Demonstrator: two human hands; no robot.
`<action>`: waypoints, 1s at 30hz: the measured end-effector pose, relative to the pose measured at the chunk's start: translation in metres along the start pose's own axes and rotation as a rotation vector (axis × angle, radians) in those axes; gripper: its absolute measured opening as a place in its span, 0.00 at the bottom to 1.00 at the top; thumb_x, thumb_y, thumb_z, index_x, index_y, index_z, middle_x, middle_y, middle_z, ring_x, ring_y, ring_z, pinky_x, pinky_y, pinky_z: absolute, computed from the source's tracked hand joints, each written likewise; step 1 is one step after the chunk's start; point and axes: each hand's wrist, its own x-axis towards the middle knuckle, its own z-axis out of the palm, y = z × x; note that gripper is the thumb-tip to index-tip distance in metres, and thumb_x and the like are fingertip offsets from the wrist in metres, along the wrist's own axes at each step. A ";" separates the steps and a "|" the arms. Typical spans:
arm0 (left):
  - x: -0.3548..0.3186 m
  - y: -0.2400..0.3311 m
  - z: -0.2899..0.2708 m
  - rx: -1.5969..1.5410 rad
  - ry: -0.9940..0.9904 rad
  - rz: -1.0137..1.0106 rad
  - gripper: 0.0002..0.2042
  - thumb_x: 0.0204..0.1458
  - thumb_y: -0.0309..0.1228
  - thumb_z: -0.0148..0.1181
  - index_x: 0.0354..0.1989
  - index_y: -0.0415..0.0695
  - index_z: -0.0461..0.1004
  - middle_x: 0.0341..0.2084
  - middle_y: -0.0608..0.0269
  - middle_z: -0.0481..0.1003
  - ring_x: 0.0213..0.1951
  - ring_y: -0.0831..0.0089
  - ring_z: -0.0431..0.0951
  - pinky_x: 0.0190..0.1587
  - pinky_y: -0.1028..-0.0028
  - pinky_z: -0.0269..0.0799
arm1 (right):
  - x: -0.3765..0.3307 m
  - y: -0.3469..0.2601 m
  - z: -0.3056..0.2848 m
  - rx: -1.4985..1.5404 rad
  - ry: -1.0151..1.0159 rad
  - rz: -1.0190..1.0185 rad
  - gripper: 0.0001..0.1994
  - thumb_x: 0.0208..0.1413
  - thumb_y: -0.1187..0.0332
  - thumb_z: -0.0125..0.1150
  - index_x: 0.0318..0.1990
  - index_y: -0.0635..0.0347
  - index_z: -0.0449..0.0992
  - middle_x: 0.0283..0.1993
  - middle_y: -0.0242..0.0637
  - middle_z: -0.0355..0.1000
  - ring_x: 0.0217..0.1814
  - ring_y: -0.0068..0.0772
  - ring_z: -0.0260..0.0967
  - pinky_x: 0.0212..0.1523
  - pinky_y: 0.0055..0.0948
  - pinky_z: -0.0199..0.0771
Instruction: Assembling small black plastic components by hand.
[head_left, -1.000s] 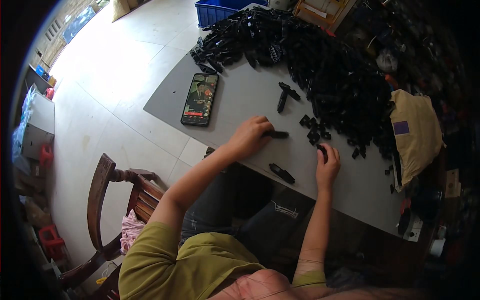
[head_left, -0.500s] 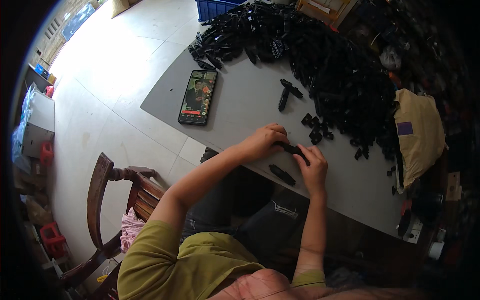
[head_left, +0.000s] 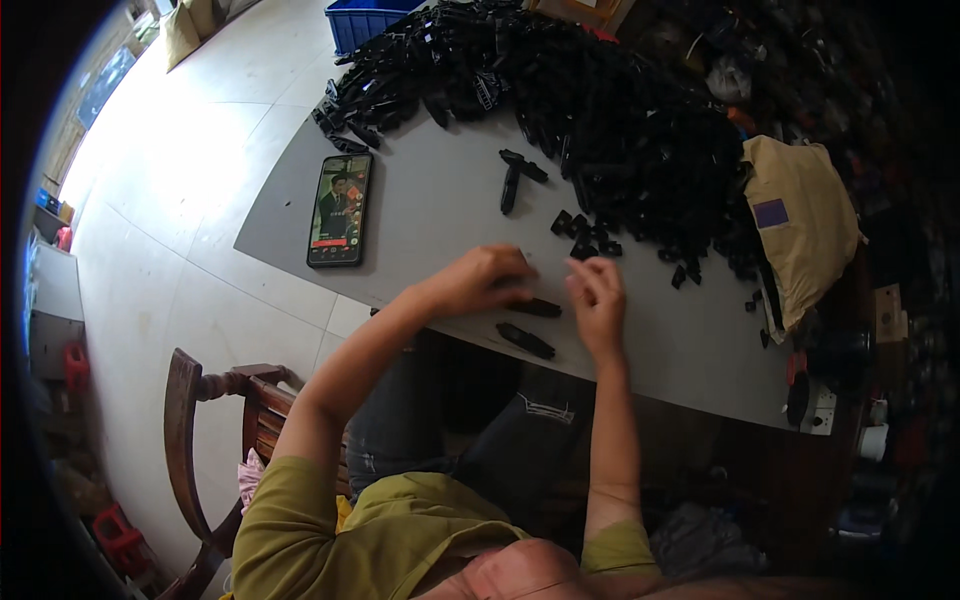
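My left hand (head_left: 490,278) is bent over the table near its front edge, its fingertips smeared by motion. Just below those fingers lies a long black plastic piece (head_left: 538,308), partly covered by the hand. A second long black piece (head_left: 526,341) rests closer to the edge, touched by neither hand. To the right, my right hand (head_left: 599,298) is raised with thumb and forefinger apart, and nothing shows between them. Its fingertips are beside a cluster of small square black parts (head_left: 583,234). Two more elongated black pieces (head_left: 511,187) lie touching each other farther back.
A large heap of black plastic parts (head_left: 640,150) spreads over the far side of the grey table (head_left: 430,210). A phone (head_left: 340,212) lies at the left. At the right stands a beige bag (head_left: 800,230); a blue crate (head_left: 360,25) is behind. A wooden chair (head_left: 185,430) stands left.
Both hands have let go of the long black piece, which now lies on the table. My hands have moved apart from it. The whole view has shifted, moving the table leftward in the picture.
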 end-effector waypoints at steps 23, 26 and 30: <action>0.001 -0.008 0.008 -0.029 0.107 -0.068 0.10 0.42 0.21 0.63 0.34 0.38 0.72 0.35 0.51 0.72 0.40 0.52 0.74 0.42 0.63 0.71 | 0.002 -0.009 0.013 -0.082 -0.008 -0.147 0.12 0.42 0.78 0.66 0.37 0.65 0.78 0.38 0.41 0.74 0.41 0.41 0.71 0.45 0.31 0.70; 0.002 -0.009 0.008 -0.060 0.122 -0.034 0.10 0.40 0.21 0.64 0.32 0.37 0.73 0.33 0.52 0.73 0.38 0.53 0.74 0.41 0.64 0.72 | 0.003 -0.010 -0.002 -0.120 -0.079 -0.120 0.12 0.40 0.78 0.67 0.37 0.66 0.78 0.37 0.41 0.74 0.41 0.41 0.71 0.44 0.31 0.71; 0.005 -0.018 0.004 -0.079 0.090 0.013 0.11 0.39 0.21 0.65 0.33 0.38 0.74 0.34 0.54 0.74 0.37 0.56 0.76 0.40 0.66 0.72 | 0.005 -0.008 -0.013 -0.137 -0.163 -0.113 0.12 0.37 0.78 0.70 0.34 0.67 0.77 0.35 0.41 0.73 0.41 0.42 0.71 0.42 0.32 0.71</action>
